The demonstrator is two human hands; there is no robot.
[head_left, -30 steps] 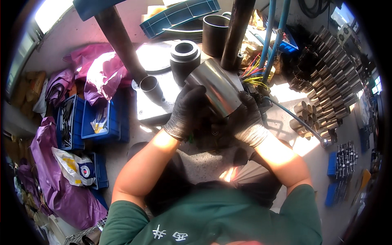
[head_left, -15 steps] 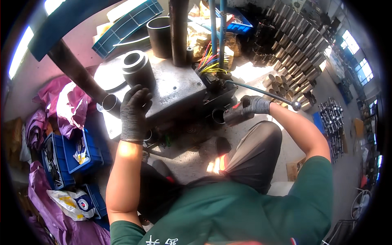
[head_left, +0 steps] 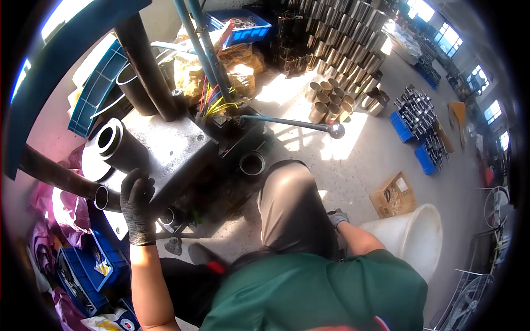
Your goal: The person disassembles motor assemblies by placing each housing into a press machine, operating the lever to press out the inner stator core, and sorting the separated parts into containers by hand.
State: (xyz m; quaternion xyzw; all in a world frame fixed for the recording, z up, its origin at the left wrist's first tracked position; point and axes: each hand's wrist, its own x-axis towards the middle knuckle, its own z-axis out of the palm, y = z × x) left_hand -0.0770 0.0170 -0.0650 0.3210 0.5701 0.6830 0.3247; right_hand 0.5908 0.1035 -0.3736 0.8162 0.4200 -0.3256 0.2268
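Note:
My left hand [head_left: 138, 207], in a dark grey glove, is raised at the near edge of a metal plate [head_left: 179, 138]. Its fingers point up, stretched and holding nothing, just below a thick metal cylinder [head_left: 132, 151] standing on that plate with a stepped ring on top. Beside the hand lies the open end of a narrower tube [head_left: 109, 198]. My right hand [head_left: 337, 217], also gloved, is low beside my right thigh, near a white plastic tub [head_left: 386, 234]. The thigh hides part of it, and its grip cannot be made out.
A lever with a ball end [head_left: 335, 130] juts right from the machine. Below it is a metal sleeve [head_left: 252, 164]. Stacked metal tubes [head_left: 345, 38] stand at the back. Blue crates [head_left: 113, 259] lie at left; a cardboard box [head_left: 395, 196] sits by the tub.
My right hand has moved from beside the machine, where it held a dark metal sleeve, down behind my thigh; that sleeve is out of sight. The view has turned right. My left hand stays by the cylinder.

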